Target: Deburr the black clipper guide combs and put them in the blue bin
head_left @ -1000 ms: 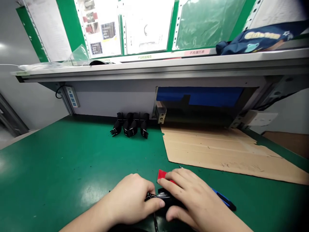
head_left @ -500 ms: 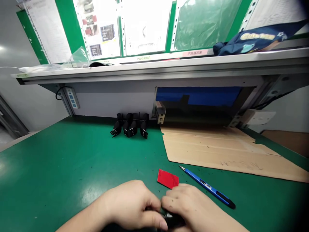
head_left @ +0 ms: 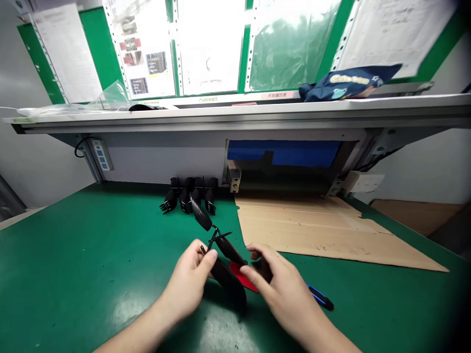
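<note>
Green tabletop (head_left: 91, 255) spreads across my view, with a pale shelf (head_left: 257, 115) running above its far side. Over the shelf I see a green board (head_left: 90, 44) hung with papers in clear sleeves; a dark blue pouch (head_left: 346, 84) lies on the shelf toward the right. Below, a power strip (head_left: 102, 154) is fixed at the left, and flat cardboard (head_left: 312, 230) covers the far right of the surface. A row of black parts (head_left: 187, 191) sits at the far edge, near the middle.

At the near middle is the black linked part (head_left: 228, 249), its curved lobes joined by thin stems, held slanting above the surface. My left hand (head_left: 189, 279) pinches a thin stem of it between thumb and forefinger. My right hand (head_left: 283, 284) is half curled, thumb and forefinger apart around the near end of the middle lobe; I can't tell whether they grip it. The red piece (head_left: 245, 279) shows just behind the lobes, and the blue pen (head_left: 322, 298) lies partly hidden by the right hand.
</note>
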{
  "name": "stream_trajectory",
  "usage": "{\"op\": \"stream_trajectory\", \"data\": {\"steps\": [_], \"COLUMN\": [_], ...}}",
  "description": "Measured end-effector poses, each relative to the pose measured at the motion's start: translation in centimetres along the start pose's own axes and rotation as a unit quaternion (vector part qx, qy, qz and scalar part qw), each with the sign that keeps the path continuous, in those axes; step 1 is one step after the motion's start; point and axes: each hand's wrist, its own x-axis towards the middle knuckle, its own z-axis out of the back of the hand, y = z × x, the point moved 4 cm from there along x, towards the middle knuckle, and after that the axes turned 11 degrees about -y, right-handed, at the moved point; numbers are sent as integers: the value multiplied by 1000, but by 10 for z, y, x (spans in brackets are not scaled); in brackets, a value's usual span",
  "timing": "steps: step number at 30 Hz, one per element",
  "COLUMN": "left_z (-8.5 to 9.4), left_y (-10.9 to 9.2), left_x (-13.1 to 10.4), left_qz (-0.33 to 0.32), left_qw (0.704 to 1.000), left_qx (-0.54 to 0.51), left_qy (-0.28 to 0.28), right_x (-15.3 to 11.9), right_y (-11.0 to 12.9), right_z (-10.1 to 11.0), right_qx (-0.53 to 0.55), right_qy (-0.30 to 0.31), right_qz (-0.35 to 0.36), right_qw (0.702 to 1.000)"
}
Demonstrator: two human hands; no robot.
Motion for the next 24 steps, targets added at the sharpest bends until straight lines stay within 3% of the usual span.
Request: {"op": "stream_trajectory", "data": {"steps": [4,8,10,12,14,16,17,21,23,24], "left_z": [-21,-29,-21,-4,15,29,33,35,29,26], "left_y": [12,14,7,-4,-16,-22,-22,-27,-32,-35], "left_x": [-20,-30,-23,-9,4,13,16,14,6,1], "left_qz": [70,203,153,22,-79,-94,-82,-56,-63,-74], "left_qw": [986,916,946,992,988,980,981,982,971,959], "left_qx": [-126,-310,-233,-36,128,172,169,180,216,241], "left_qy": [85,154,165,116,18,-47,-49,10,82,130], "right_x": [-7,1,3,1,-6,-14,-16,-16,-15,-16], "right_y": [-1,-4,0,7,16,25,27,34,40,44], "right_z": [-14,-8,-2,0,-4,-9,-10,0,8,9], "right_qx": [-113,-104,-91,-87,-91,-87,-84,-111,-152,-160], "right_qy": [16,35,68,116,173,207,207,86,21,16], "right_qz": [89,106,98,91,100,130,144,235,314,350], "right_qw": [989,988,989,985,976,966,964,962,937,923]}}
